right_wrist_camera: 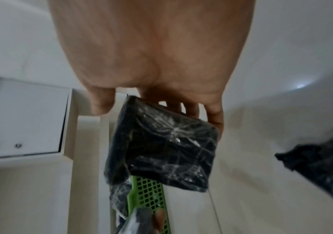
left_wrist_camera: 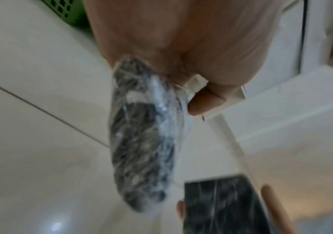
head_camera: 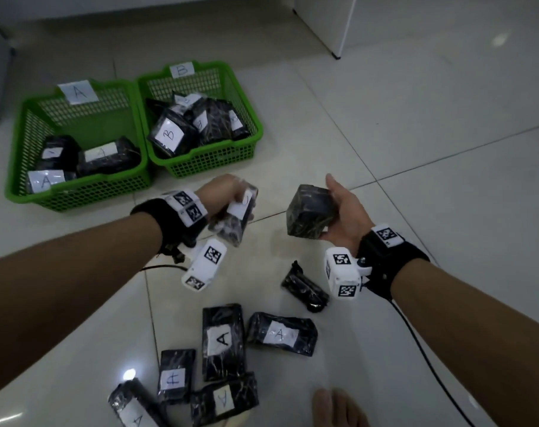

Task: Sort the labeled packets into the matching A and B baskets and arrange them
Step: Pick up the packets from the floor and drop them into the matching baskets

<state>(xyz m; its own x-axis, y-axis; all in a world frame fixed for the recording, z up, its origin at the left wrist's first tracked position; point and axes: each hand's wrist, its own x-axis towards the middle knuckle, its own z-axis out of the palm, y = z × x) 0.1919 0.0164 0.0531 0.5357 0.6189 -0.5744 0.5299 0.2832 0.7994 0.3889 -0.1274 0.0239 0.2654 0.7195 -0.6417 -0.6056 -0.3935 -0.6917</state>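
Pale tiled floor (head_camera: 416, 149) bore two green baskets, A (head_camera: 77, 192) and B (head_camera: 206, 166), side by side, plus six loose black packets (head_camera: 223, 340).

both forearms reach forward and down, bare, each with a black wrist strap carrying white marker blocks. left hand (head_camera: 228, 195) is rolled knuckles-up, fingers curled around a packet (head_camera: 235, 215) that hangs below the fist; left wrist view shows a fingertip (left_wrist_camera: 205, 102) pressed on its edge. right hand (head_camera: 343, 215) is turned palm toward the left, thumb up and out, fingers wrapped behind a second packet (head_camera: 311, 212); right wrist view shows the fingers (right_wrist_camera: 211, 114) along its far side. the hands sit near each other, not touching.
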